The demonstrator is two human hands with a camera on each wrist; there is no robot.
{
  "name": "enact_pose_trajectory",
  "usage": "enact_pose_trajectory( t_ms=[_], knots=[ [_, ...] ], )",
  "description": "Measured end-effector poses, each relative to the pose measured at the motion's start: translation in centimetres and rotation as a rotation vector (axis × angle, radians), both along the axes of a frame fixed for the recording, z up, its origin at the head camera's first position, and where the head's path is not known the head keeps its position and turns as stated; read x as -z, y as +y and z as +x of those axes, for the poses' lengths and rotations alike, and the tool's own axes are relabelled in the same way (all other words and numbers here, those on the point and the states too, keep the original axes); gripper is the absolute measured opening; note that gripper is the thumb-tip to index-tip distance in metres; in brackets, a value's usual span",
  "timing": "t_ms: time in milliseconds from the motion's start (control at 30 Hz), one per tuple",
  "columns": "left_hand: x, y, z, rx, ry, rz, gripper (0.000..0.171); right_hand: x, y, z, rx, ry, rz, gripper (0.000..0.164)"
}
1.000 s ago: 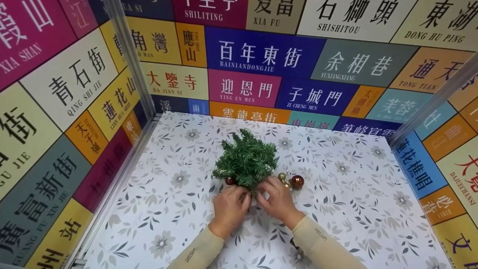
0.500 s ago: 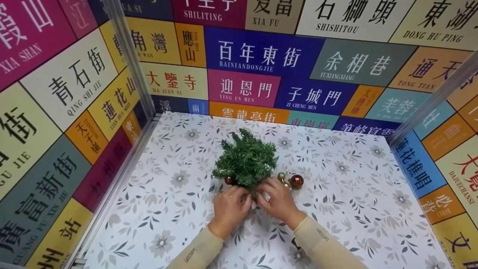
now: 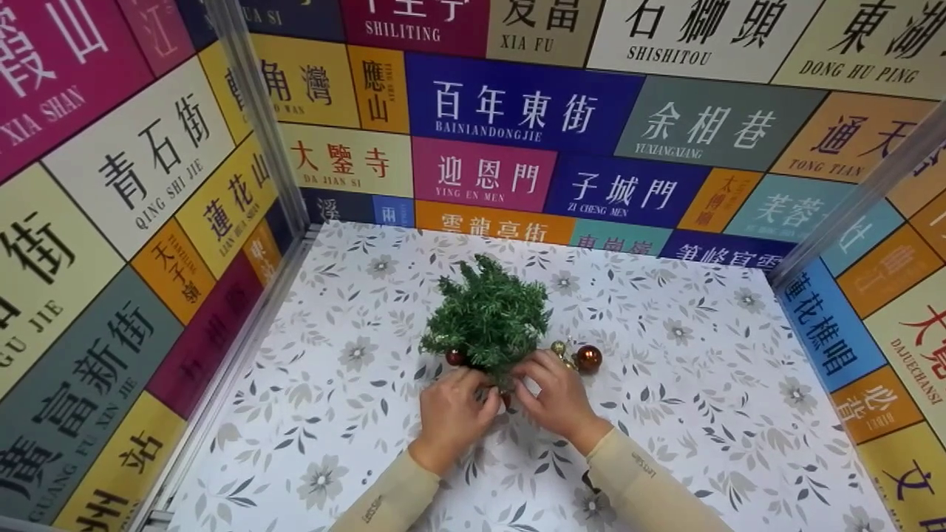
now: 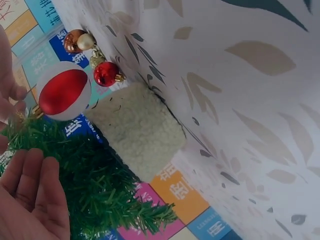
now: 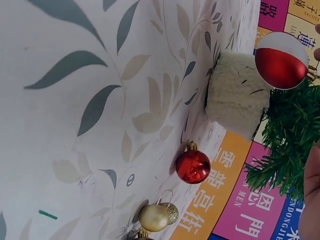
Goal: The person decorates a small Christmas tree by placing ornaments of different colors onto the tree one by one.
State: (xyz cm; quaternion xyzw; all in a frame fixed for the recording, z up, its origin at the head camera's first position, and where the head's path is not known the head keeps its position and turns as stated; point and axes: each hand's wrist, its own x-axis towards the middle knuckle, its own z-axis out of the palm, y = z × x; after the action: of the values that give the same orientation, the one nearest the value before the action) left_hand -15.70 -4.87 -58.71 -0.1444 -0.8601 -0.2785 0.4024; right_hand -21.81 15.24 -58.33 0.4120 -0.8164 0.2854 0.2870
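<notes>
A small green Christmas tree (image 3: 488,314) with a white fleecy base (image 4: 137,130) stands on the table. A red and white ball ornament (image 4: 64,91) hangs by its gold cap at the tree's front, between my hands. My left hand (image 3: 457,410), with thumb and fingertips drawn together, pinches near the cap; in the left wrist view its other fingers are (image 4: 42,185) loosely bent. From the right, my right hand (image 3: 558,391) brings thumb and fingertips to the same cap. The contact points are mostly hidden. Another dark red ball (image 3: 456,357) shows beside the lower left branches.
Right of the tree lie a larger red-brown ball (image 3: 589,359) and gold balls (image 5: 154,218). A red ball (image 5: 192,166) rests nearer the tree. A green scrap (image 5: 48,214) lies on the leaf-patterned tablecloth (image 3: 355,414). Sign-covered panels (image 3: 517,103) enclose the back and sides.
My right hand has drawn slightly right, away from the trunk. A bit of the ornament now shows between the hands. The tree has stayed in place.
</notes>
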Motion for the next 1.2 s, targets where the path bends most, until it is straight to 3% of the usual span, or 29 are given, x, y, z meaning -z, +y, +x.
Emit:
enact_pose_trajectory(
  t_ms=[333, 467, 567, 667, 833, 967, 1200],
  knots=[
    [-1.2, -0.8, 0.1, 0.029, 0.138, -0.006, 0.016, 0.0, 1.0, -0.2, -0.018, -0.007, -0.016, 0.011],
    [-1.6, -1.2, 0.1, 0.021, 0.234, -0.041, 0.028, 0.0, 1.4, -0.2, -0.004, -0.004, -0.008, 0.014],
    [-1.6, -1.5, 0.0, 0.011, 0.260, -0.065, 0.048, 0.1, 1.8, -0.2, 0.002, -0.012, -0.012, 0.020],
    [-1.7, -1.8, -0.2, 0.009, 0.214, -0.066, 0.070, 0.2, 2.2, -0.2, 0.012, -0.023, -0.012, 0.023],
    [-1.9, -2.1, -0.7, -0.015, 0.050, -0.061, 0.099, 0.5, 3.1, -0.2, 0.044, -0.048, 0.004, 0.021],
    [-2.2, -2.2, -0.9, -0.040, -0.031, -0.081, 0.109, 0.9, 4.1, -0.1, 0.082, -0.080, 0.027, 0.022],
    [-2.3, -2.0, -1.3, -0.064, -0.052, -0.128, 0.116, 1.4, 5.6, -0.3, 0.133, -0.146, 0.053, 0.025]
  ],
)
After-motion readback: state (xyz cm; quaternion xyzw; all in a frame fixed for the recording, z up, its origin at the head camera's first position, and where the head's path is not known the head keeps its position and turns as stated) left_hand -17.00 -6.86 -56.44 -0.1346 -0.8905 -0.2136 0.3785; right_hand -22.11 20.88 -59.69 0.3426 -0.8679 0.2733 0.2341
